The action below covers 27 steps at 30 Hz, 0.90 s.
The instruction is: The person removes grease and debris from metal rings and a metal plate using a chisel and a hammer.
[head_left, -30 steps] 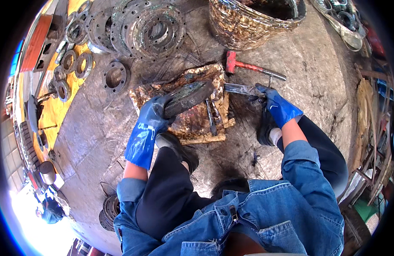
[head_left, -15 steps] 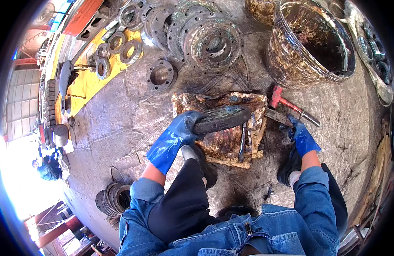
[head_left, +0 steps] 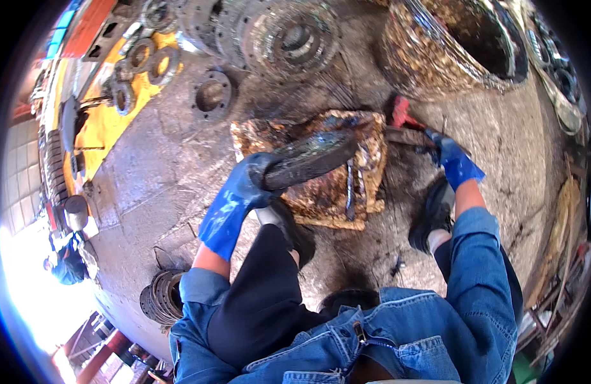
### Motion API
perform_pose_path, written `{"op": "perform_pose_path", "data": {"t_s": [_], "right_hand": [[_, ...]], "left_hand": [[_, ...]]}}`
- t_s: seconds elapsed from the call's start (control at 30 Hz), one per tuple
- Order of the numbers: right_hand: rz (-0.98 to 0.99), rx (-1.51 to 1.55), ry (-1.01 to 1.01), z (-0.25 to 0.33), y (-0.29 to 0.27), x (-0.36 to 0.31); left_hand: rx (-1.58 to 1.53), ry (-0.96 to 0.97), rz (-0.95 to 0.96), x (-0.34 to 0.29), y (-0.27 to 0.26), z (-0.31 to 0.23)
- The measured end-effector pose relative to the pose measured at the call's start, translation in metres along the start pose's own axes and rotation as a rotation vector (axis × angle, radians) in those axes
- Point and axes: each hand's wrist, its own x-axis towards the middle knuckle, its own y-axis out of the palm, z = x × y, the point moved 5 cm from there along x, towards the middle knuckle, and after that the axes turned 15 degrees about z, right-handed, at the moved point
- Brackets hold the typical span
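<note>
My left hand (head_left: 252,179), in a blue rubber glove, grips the near left edge of a thick, dark metal flange (head_left: 315,160), tilted up over a paint-crusted board (head_left: 334,221). Closed on the end of a flat, brownish, blade-like tool (head_left: 405,136) is my right hand (head_left: 454,159), gloved in blue as well. That tool's tip points left toward the board's right edge. Just beyond it lies a hammer (head_left: 401,111) with a red head; its handle is partly hidden by my right glove. On the board rests a slim, dark-handled tool (head_left: 350,192).
Large flanges (head_left: 292,41) are stacked at the far side, with a single flange (head_left: 212,95) nearer. A paint-caked drum (head_left: 430,57) stands far right. More rings (head_left: 160,297) pile up beside my left leg. Another person (head_left: 70,262) is at the far left.
My view has shifted, so the scene sits further left and up. The right hand with the flat tool has come closer to the hammer, now covering part of its handle. The flange stays in my left hand.
</note>
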Motion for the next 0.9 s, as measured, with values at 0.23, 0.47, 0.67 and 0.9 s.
{"op": "perform_pose_path", "data": {"t_s": [0.23,0.47,0.67,0.9], "right_hand": [[0.043,0.187,-0.045,-0.003,0.006,-0.002],[0.013,0.058,-0.033,0.027,0.053,-0.018],[0.162,-0.029,0.004,0.032,0.036,-0.03],[0.119,0.132,-0.05,0.001,0.069,-0.014]], "left_hand": [[0.064,0.106,-0.064,0.01,0.011,0.003],[0.023,0.087,-0.082,0.001,0.008,0.018],[0.087,0.118,-0.105,0.0,0.007,0.006],[0.051,0.092,-0.083,-0.003,0.006,0.009]]}}
